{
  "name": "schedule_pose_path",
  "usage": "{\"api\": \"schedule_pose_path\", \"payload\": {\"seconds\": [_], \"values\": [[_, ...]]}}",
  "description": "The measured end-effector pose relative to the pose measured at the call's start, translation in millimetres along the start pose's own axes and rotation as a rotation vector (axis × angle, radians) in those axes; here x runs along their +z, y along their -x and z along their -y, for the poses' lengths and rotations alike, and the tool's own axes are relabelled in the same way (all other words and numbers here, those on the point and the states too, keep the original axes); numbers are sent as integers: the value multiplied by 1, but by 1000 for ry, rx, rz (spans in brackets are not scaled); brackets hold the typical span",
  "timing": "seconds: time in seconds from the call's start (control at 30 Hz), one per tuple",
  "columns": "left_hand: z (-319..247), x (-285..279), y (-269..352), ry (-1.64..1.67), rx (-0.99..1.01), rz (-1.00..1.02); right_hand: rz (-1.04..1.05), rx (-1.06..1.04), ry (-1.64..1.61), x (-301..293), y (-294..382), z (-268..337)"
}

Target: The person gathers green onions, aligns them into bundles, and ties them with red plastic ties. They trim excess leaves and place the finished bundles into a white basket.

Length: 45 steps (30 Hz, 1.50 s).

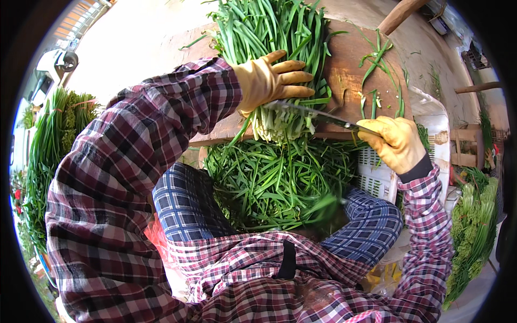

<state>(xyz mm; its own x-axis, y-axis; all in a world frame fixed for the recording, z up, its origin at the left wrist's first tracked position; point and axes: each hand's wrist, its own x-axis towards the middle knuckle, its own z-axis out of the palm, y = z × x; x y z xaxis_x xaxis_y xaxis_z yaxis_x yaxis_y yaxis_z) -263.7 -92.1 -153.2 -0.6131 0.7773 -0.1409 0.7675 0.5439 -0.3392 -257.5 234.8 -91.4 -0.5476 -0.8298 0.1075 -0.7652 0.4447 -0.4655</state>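
A thick bundle of long green leafy stalks (270, 32) lies on a wooden board (347, 76), its pale cut ends over the near edge. My left hand (274, 78), in a yellowish rubber glove, rests spread across the bundle, fingers apart. My right hand (391, 141), gloved alike, grips a long-bladed knife (323, 116); the blade reaches left across the bundle near its pale ends, just below my left hand. Part of the blade is hard to make out against the stalks. A heap of loose green leaves (274, 181) fills the space below the board, between my knees.
White plastic crates (432, 105) stand right of the board. Leaf scraps (377, 64) lie on its right part. Tied bundles of greens stand at far left (48, 153) and lower right (472, 234). A wooden pole (400, 16) slants behind the board.
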Motion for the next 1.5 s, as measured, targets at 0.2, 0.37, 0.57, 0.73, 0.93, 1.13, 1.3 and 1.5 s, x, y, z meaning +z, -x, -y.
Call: {"api": "schedule_pose_path", "payload": {"seconds": [0.2,0.37,0.57,0.73,0.93,1.13,1.3,1.5], "values": [[0,-9,-5,7,38,133,232,-110,302,-7,-32,17],[-2,-11,-12,-46,92,132,402,-92,429,-11,-41,26],[-5,-1,-16,-42,101,105,421,-63,509,6,-58,53],[-4,3,-16,28,104,30,544,44,559,80,-98,66],[-5,-11,-14,75,17,186,712,44,577,126,-85,80],[-9,-21,-17,-28,-18,308,432,-160,459,68,-28,83],[-7,-19,-23,-10,14,356,424,-3,681,10,-34,7],[-9,-17,-19,-49,5,302,505,158,334,84,-77,24]]}}
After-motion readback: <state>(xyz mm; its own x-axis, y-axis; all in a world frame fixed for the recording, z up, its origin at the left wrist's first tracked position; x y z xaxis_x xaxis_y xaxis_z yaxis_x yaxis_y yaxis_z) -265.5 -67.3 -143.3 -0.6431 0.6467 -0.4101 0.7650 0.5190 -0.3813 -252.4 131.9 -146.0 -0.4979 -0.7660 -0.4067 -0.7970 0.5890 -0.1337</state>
